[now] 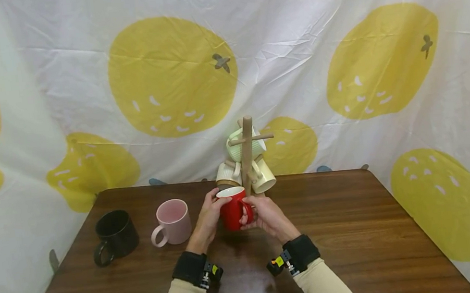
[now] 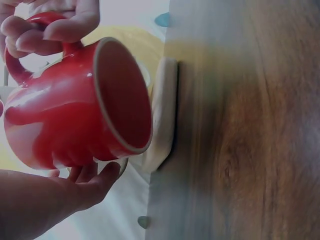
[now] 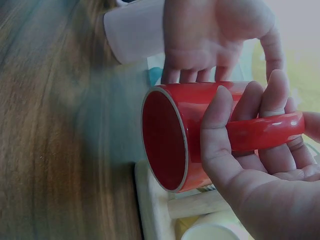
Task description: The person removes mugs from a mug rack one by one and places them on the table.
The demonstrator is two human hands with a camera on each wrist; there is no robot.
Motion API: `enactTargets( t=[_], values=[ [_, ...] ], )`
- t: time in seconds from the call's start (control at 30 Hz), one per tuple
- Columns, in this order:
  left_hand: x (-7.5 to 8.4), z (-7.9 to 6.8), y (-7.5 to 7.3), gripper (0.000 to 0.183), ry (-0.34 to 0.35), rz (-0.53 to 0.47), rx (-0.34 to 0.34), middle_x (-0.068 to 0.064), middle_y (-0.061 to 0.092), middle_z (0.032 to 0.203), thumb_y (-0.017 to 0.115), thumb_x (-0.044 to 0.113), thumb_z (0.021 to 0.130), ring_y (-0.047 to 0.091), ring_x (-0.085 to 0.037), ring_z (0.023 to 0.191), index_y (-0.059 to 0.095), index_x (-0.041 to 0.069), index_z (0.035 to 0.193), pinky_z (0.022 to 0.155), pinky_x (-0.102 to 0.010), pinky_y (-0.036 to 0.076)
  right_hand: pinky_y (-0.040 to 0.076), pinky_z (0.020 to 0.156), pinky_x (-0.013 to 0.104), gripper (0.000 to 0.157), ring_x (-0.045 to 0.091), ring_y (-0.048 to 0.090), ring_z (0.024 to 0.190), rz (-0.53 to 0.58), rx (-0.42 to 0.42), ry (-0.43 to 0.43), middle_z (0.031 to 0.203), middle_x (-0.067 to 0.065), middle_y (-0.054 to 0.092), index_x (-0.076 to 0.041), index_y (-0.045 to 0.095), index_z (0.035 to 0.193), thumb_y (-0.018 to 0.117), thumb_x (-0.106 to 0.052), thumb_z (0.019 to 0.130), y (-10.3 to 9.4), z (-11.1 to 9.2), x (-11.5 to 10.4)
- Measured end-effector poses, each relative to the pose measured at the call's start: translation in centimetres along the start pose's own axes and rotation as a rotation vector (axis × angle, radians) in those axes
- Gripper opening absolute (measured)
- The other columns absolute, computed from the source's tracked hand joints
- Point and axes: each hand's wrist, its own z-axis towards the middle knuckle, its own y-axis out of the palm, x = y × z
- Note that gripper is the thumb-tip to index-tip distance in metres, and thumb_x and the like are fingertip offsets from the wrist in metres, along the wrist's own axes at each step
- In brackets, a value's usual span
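Both hands hold a red mug [image 1: 231,217] with a white inside above the wooden table, in front of the mug tree. My left hand [image 1: 208,217] grips the mug's body from the left, thumb near the rim. On the other side my right hand [image 1: 270,215] grips the handle [image 3: 267,132], its fingers around the loop in the right wrist view. The mug stands upright in the head view. Behind it rises the wooden mug tree [image 1: 247,128], carrying a pale green mug [image 1: 237,152], a white ribbed mug [image 1: 226,173] and a cream mug [image 1: 266,178].
Left of the hands a pink mug [image 1: 175,228] stands on the table [image 1: 357,229], with a black mug [image 1: 120,237] farther left. A white curtain [image 1: 277,54] printed with yellow fruit hangs behind the table. The tree's wooden base [image 2: 165,115] shows in the left wrist view.
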Motion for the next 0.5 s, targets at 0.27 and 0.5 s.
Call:
enactTargets(
  t=[0.27,0.5],
  values=[
    [0.3,0.3,-0.3,0.063,0.037,-0.019,0.053,-0.027,0.046,0.135,0.058,0.016,0.093,0.046,-0.036,0.123,0.032,-0.001,0.148,0.110,-0.049,0.033,0.058,0.078,0.045,0.024,0.013,0.062,0.059,-0.014,-0.003,0.021,0.067,0.002,0.060,-0.007,0.056,0.089,0.044,-0.022,0.103,-0.3,0.1,0.7],
    [1.3,0.2,-0.3,0.059,0.065,-0.033,0.078,-0.027,0.049,0.132,0.057,0.016,0.095,0.049,-0.035,0.120,0.034,-0.002,0.146,0.105,-0.048,0.038,0.058,0.078,0.046,0.025,0.013,0.063,0.059,-0.003,0.014,0.009,0.067,0.002,0.060,-0.008,0.057,0.086,0.044,-0.020,0.103,-0.2,0.1,0.8]
  ],
)
